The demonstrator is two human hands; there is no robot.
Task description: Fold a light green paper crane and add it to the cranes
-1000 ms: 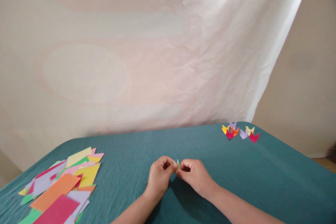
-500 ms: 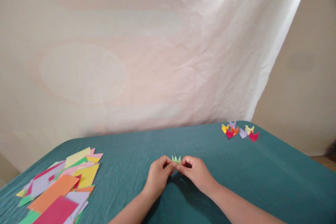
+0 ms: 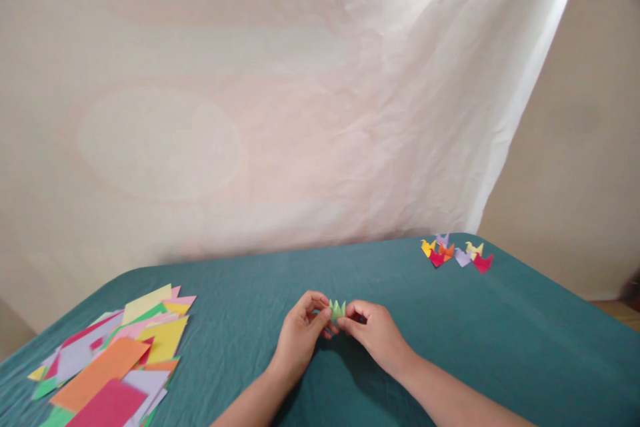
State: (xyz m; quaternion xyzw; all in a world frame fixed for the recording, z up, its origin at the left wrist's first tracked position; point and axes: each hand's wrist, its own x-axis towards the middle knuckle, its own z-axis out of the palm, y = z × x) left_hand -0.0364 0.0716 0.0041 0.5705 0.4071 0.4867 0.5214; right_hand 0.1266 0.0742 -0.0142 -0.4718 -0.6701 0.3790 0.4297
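A small piece of light green folded paper [image 3: 337,309], its pointed tips upward, is held between my two hands over the middle of the table. The thumb and fingers of my left hand [image 3: 301,328] pinch its left side. On the right side, my right hand [image 3: 376,332] grips the paper's edge between thumb and forefinger. Part of the lower paper is hidden by the fingertips.
Loose coloured paper sheets [image 3: 107,360] lie in an overlapping heap at the left of the green-covered table [image 3: 240,320]. Several small folded paper birds [image 3: 447,253] are grouped near the far right edge. A pale sheet [image 3: 300,113] hangs behind the table.
My hands have drawn slightly apart, and more of the green folded paper shows between them. The fingers of my left hand have shifted a little higher around it.
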